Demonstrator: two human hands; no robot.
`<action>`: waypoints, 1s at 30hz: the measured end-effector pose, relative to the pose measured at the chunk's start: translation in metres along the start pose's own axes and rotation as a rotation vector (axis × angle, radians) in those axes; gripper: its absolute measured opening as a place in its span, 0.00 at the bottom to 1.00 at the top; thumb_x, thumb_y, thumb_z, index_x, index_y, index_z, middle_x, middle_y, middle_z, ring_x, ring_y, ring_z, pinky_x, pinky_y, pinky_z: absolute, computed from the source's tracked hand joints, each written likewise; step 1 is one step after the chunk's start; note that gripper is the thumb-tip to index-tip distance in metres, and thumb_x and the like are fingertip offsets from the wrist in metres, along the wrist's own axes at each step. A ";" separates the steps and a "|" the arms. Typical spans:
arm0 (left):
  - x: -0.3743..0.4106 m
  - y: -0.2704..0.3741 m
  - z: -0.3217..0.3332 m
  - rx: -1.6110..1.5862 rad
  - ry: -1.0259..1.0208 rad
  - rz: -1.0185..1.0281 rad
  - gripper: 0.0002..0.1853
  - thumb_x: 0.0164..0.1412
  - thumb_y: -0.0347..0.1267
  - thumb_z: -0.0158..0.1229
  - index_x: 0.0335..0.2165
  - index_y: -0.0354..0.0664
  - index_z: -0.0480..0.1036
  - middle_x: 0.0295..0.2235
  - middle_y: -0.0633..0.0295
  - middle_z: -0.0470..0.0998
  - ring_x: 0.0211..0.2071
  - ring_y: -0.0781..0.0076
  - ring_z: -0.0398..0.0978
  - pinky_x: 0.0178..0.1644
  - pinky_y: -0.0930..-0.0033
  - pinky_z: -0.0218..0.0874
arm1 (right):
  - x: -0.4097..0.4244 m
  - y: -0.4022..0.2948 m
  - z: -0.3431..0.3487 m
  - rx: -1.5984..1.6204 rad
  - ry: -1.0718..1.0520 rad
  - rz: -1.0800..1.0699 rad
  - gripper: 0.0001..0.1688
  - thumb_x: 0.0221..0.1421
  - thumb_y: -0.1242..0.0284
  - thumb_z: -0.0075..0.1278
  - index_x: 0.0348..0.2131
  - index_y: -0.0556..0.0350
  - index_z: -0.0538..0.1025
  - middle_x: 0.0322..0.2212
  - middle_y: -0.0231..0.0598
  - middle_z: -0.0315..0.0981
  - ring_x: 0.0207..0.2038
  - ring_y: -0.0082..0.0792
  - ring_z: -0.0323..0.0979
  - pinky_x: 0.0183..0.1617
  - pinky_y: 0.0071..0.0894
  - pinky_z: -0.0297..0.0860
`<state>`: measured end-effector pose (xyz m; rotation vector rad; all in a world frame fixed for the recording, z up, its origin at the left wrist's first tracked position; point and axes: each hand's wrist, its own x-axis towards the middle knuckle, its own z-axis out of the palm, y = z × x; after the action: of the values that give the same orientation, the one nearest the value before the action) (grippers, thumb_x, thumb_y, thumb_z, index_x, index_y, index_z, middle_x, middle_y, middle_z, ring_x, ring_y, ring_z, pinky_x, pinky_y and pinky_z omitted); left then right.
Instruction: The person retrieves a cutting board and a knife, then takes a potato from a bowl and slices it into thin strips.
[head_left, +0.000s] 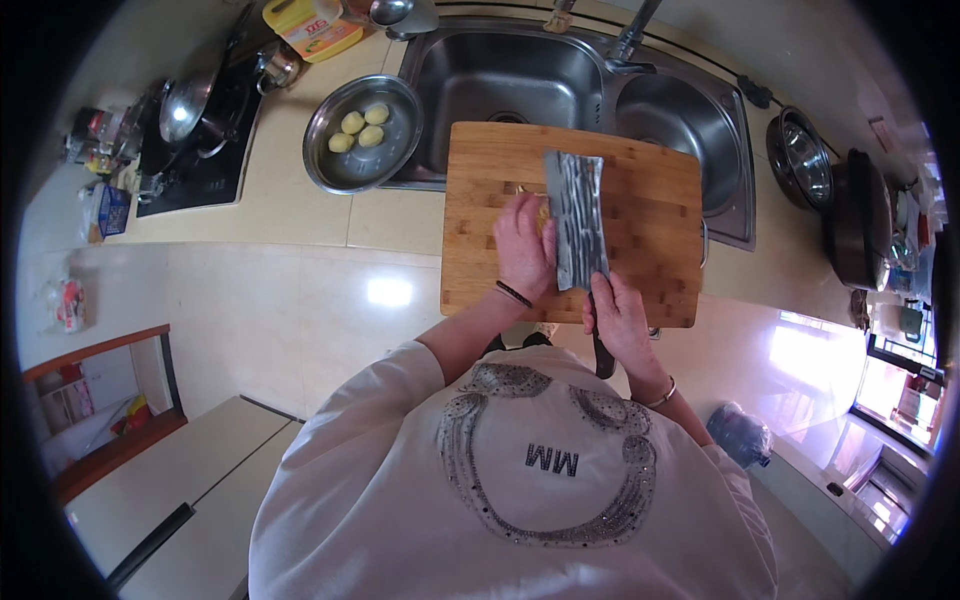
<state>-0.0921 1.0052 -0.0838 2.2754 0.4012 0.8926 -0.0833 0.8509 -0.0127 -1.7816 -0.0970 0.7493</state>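
A Chinese cleaver with a broad, streaked steel blade stands over the wooden cutting board. My right hand is closed round its dark handle. Just left of the blade, my left hand presses a small yellowish piece of food on the board. My fingers and the blade largely cover that piece, so its kind is unclear. To the left of the board, a steel basin holds water and several peeled potatoes.
The board's far part overlaps a double-bowl steel sink with a faucet. On the left are a black cooktop with a metal-lidded pan and a yellow jug. Steel bowls and a dark pot line the right counter.
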 end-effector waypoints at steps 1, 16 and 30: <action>0.000 -0.014 0.001 0.061 0.000 -0.015 0.18 0.51 0.25 0.56 0.42 0.41 0.64 0.41 0.51 0.68 0.44 0.51 0.65 0.48 0.58 0.56 | -0.001 -0.001 0.000 0.031 0.027 -0.004 0.15 0.63 0.69 0.38 0.26 0.61 0.65 0.12 0.31 0.62 0.12 0.19 0.61 0.15 0.21 0.60; 0.005 -0.039 0.005 -0.581 -0.230 -0.240 0.20 0.64 0.38 0.43 0.50 0.37 0.63 0.50 0.49 0.65 0.53 0.54 0.62 0.58 0.60 0.52 | 0.009 -0.006 -0.021 0.503 -0.093 0.235 0.15 0.61 0.63 0.41 0.26 0.53 0.62 0.16 0.35 0.63 0.13 0.23 0.61 0.16 0.24 0.60; 0.027 -0.051 -0.037 -1.258 -0.551 -0.771 0.22 0.60 0.46 0.47 0.46 0.42 0.68 0.45 0.56 0.72 0.45 0.60 0.70 0.50 0.60 0.61 | 0.036 0.017 -0.007 0.677 0.061 0.229 0.14 0.60 0.62 0.43 0.26 0.47 0.62 0.15 0.32 0.61 0.12 0.21 0.57 0.16 0.21 0.56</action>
<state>-0.1006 1.0734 -0.0842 0.9583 0.2830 -0.0027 -0.0563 0.8541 -0.0420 -1.1729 0.3695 0.7725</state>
